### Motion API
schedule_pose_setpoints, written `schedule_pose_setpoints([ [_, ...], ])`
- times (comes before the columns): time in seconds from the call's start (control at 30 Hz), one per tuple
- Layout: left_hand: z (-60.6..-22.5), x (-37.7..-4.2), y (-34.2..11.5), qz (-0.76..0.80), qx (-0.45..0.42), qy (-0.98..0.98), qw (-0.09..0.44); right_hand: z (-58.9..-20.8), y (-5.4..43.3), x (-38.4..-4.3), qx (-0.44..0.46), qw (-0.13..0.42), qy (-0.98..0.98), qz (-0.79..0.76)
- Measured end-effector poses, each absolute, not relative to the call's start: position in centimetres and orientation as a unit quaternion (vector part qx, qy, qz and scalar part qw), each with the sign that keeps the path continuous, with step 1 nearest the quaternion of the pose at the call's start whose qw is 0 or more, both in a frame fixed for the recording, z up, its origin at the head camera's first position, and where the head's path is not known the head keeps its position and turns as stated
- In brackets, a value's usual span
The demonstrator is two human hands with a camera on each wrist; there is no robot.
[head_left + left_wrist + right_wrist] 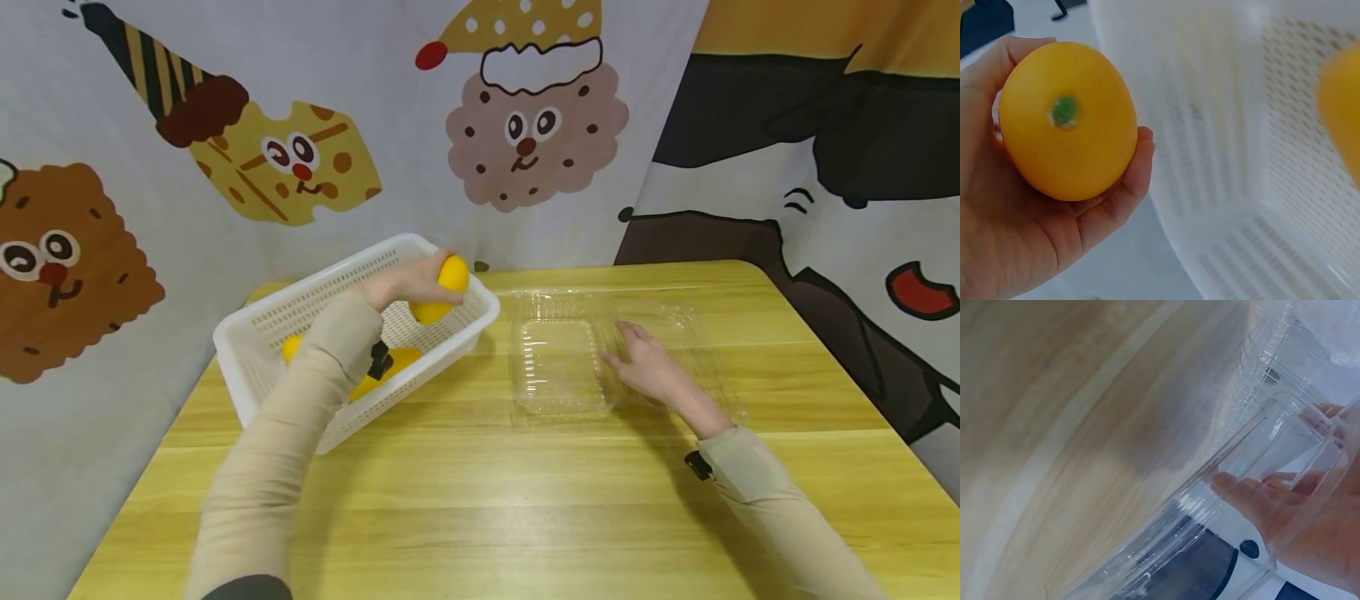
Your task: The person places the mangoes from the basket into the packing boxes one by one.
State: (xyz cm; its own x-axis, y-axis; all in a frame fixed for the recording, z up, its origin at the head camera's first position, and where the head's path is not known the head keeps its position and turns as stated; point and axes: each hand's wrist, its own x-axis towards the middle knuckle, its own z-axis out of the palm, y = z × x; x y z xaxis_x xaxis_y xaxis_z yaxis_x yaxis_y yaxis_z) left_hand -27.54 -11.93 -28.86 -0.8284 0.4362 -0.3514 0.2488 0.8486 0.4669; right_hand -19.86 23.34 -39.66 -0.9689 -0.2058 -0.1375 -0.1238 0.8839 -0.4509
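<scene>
My left hand (405, 283) grips an orange (1067, 122) above the far right end of a white perforated basket (450, 343). Thumb and fingers curl around the fruit, and its green stem end shows in the left wrist view. More yellow-orange fruit (431, 313) shows just below the hand, and several others lie in the basket, partly hidden by the forearm. On the right, a clear plastic clamshell box (558, 367) lies unfolded. My right hand (648, 367) rests over its hinge and right half, thumb and fingers extended against the clear plastic (1210, 506).
The wooden table (465, 508) extends in front of the basket and the box. Behind it hangs a white cloth (405, 142) printed with cartoon biscuits and cheese. The basket stands at an angle near the table's left and back edges.
</scene>
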Motion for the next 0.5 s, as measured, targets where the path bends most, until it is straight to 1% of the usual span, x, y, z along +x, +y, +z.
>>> schedule_pose_setpoints([
  [0.23,-28.7,-27.1,-7.0,0.210,0.233,0.929,0.195,-39.6,23.2,-19.8,-0.087,0.093,0.966,-0.226],
  [0.33,-29.2,-26.8,-4.8,0.215,0.248,0.926,0.185,-39.7,23.2,-19.9,-0.084,0.093,0.966,-0.227],
  [0.5,-30.7,-26.6,-1.5,0.227,0.251,0.923,0.182,-39.8,23.3,-19.9,-0.084,0.093,0.965,-0.229],
])
